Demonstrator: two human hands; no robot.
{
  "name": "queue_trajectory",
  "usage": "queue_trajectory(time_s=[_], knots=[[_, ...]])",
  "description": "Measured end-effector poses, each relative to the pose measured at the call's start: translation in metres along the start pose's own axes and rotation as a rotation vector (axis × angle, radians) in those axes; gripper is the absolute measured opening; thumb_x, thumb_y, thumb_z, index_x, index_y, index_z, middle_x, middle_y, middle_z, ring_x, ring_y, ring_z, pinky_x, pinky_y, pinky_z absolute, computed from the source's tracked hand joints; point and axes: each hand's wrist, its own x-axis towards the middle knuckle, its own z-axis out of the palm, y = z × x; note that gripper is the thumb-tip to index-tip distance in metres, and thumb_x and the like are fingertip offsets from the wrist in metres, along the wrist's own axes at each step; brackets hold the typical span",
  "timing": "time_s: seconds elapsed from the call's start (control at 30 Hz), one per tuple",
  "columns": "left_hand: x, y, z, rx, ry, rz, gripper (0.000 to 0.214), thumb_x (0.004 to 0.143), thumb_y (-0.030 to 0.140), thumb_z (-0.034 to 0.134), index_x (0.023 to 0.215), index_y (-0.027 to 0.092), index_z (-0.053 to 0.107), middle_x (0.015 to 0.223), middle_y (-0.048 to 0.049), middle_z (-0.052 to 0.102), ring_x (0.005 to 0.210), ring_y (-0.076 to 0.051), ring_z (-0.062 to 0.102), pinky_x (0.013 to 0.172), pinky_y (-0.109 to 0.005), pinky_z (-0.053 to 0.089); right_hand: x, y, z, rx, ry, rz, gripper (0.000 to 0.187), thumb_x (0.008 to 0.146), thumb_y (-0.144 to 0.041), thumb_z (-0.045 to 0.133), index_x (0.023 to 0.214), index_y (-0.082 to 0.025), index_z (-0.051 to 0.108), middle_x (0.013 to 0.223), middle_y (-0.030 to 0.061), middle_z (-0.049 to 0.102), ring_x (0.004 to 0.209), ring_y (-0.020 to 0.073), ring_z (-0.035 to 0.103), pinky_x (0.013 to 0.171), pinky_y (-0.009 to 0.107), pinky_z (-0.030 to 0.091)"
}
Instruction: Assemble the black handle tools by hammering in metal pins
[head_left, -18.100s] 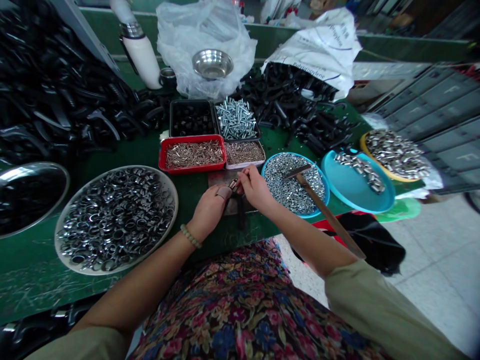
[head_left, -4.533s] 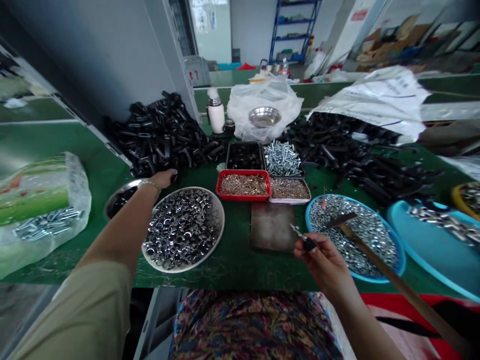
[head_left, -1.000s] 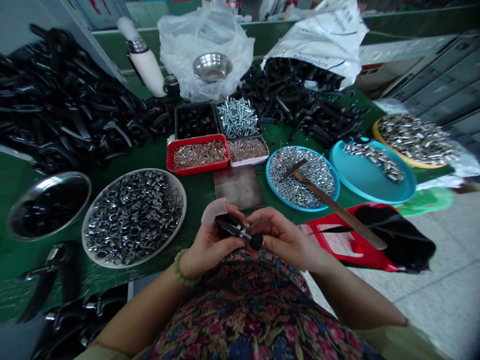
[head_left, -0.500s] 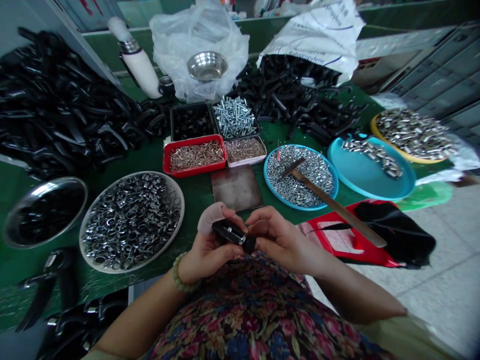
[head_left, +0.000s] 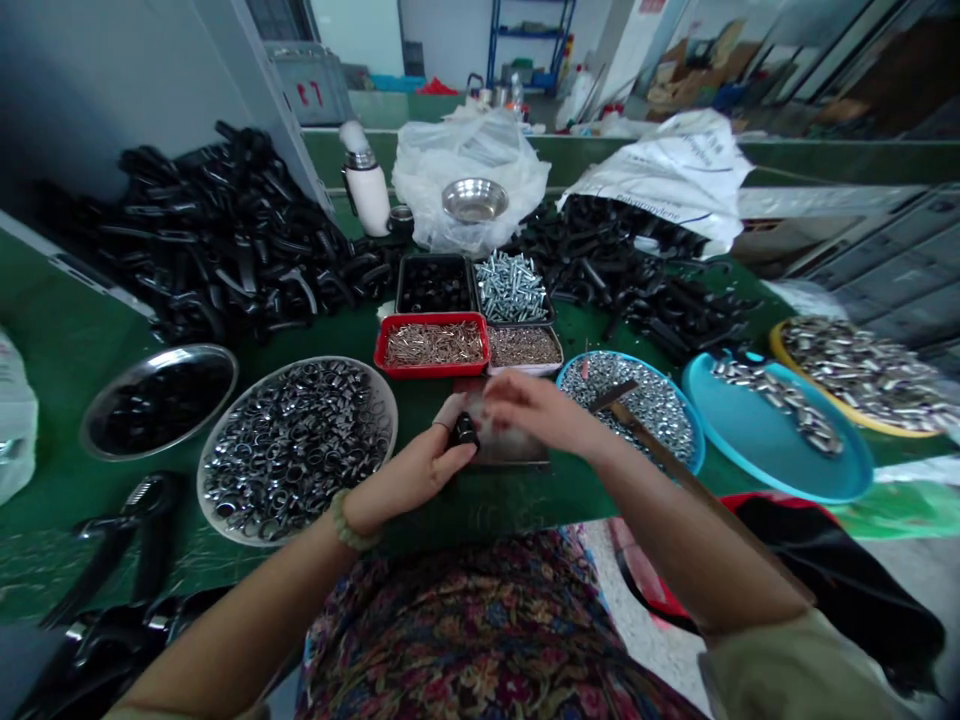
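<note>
- My green workbench (head_left: 510, 510) fills the workshop floor ahead, a blue shelf rack (head_left: 529, 45) at the back.
- Two heaps of black parts (head_left: 217, 230) lie beyond four round dishes: rings (head_left: 296, 450), nuts (head_left: 630, 405), and two of metal sleeves (head_left: 776, 430).
- My left hand (head_left: 409, 470) is curled around a small black part (head_left: 463, 432), over a steel plate (head_left: 510, 455).
- My right hand (head_left: 536, 410) is open just beside it, holding nothing I can see.
</note>
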Motion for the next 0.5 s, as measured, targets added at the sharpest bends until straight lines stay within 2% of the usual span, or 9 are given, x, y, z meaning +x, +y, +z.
queue_trajectory(time_s=[0.03,0.07,0.13,0.2,0.27,0.37,0.5], knots=[[0.008,-0.002,-0.001,0.162,-0.030,0.046,0.057,0.088,0.027,0.053,0.142,0.020,0.035,0.132,-0.0129,0.052,0.123,-0.027,0.049,0.108,-0.044,0.035,0.026,0.007,-0.006,-0.225,0.104,0.003,0.016,0.095,-0.028,0.048,0.104,-0.017,0.055,0.094,0.0051,0.065,0.085,0.0153,0.063,0.078,0.029,0.050],[0.017,-0.005,0.000,0.329,-0.063,0.098,0.057,0.085,0.025,0.055,0.140,0.019,0.038,0.129,-0.0134,0.055,0.121,-0.028,0.050,0.109,-0.047,0.032,0.053,0.014,-0.009,-0.464,0.137,0.012,0.016,0.095,-0.024,0.048,0.101,-0.015,0.059,0.102,0.0091,0.065,0.094,0.0179,0.062,0.084,0.031,0.048],[0.037,-0.013,0.009,0.633,-0.117,0.195,0.053,0.081,0.020,0.057,0.133,0.016,0.046,0.115,-0.0143,0.063,0.117,-0.030,0.052,0.113,-0.053,0.023,0.101,0.025,-0.010,-0.838,0.034,0.045,0.022,0.094,-0.017,0.045,0.104,-0.011,0.063,0.114,0.0163,0.061,0.104,0.0225,0.060,0.089,0.033,0.046],[0.052,-0.024,0.019,0.816,-0.132,0.257,0.044,0.082,0.019,0.055,0.125,0.013,0.053,0.103,-0.0144,0.067,0.115,-0.030,0.053,0.115,-0.056,0.013,0.133,0.032,-0.006,-0.952,-0.034,0.061,0.026,0.091,-0.010,0.043,0.101,-0.005,0.066,0.112,0.0213,0.061,0.105,0.0267,0.060,0.089,0.036,0.047],[0.058,-0.034,0.026,0.870,-0.127,0.284,0.039,0.083,0.020,0.055,0.121,0.014,0.056,0.103,-0.0137,0.068,0.116,-0.029,0.052,0.116,-0.056,0.007,0.146,0.037,-0.001,-0.963,-0.052,0.055,0.028,0.090,-0.006,0.041,0.099,-0.003,0.067,0.108,0.0231,0.063,0.106,0.0293,0.060,0.089,0.038,0.047],[0.052,-0.044,0.028,0.851,-0.065,0.250,0.038,0.080,0.023,0.061,0.118,0.021,0.057,0.121,-0.0109,0.062,0.122,-0.027,0.048,0.116,-0.057,0.003,0.147,0.042,0.001,-0.974,-0.050,0.035,0.029,0.091,-0.006,0.039,0.102,-0.002,0.065,0.109,0.0237,0.063,0.108,0.0299,0.059,0.091,0.040,0.045],[0.043,-0.049,0.029,0.748,0.031,0.186,0.039,0.076,0.023,0.063,0.115,0.024,0.057,0.126,-0.0075,0.058,0.121,-0.026,0.046,0.115,-0.053,0.011,0.143,0.042,-0.003,-0.948,-0.013,0.023,0.028,0.096,-0.014,0.038,0.111,-0.003,0.058,0.112,0.0215,0.062,0.107,0.0262,0.058,0.094,0.038,0.043]])
